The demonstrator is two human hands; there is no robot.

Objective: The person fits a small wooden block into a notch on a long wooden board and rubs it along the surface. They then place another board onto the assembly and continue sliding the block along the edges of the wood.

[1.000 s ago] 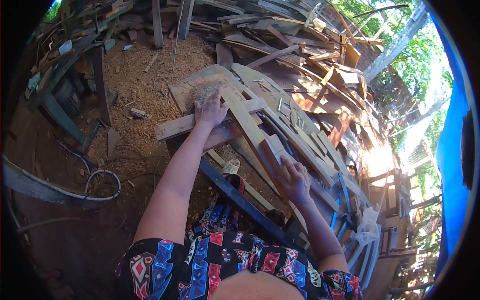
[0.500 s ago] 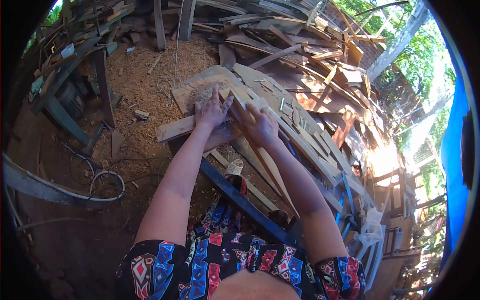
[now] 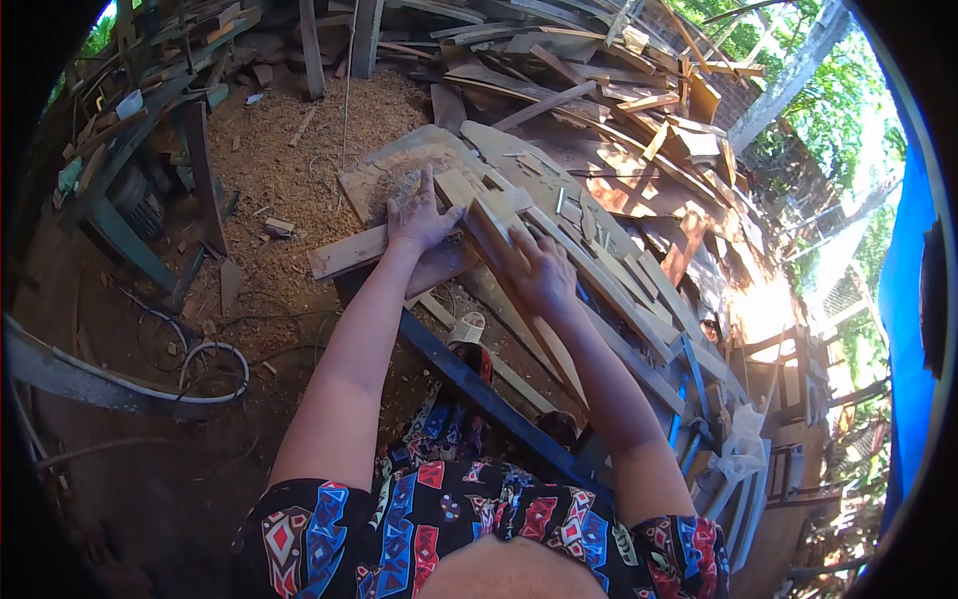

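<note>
Wood offcuts are heaped in a big scrap pile (image 3: 599, 70) across the top & right of the view, w/ a blue sheet (image 3: 913, 299) hung at the far right edge. Sawdust floor (image 3: 289, 170) is seen to the left, strewn w/ chips; a pale hose (image 3: 215, 364) is looped on it, lower left.

A worktop (image 3: 499, 150) of pale boards is set at centre, carried on a dark metal rail (image 3: 479, 394) that runs diagonally under both arms. A cross plank (image 3: 344, 252) is laid across the worktop's near-left edge, its end jutting out over the floor. A long slat (image 3: 494, 218) is laid over that plank, angled from upper left down to lower right, approx. along the rail.

The left hand (image 3: 419, 222) is pressed flat where plank & slat cross, grip spread, fingers fanned toward the sawdust-covered board beyond. The right hand (image 3: 534, 268) is laid on top of the slat just beside the left; whether its grip is curled round the slat's edge can't be told.

A pale sandal (image 3: 464, 327) is seen below, btwn the arms.
</note>
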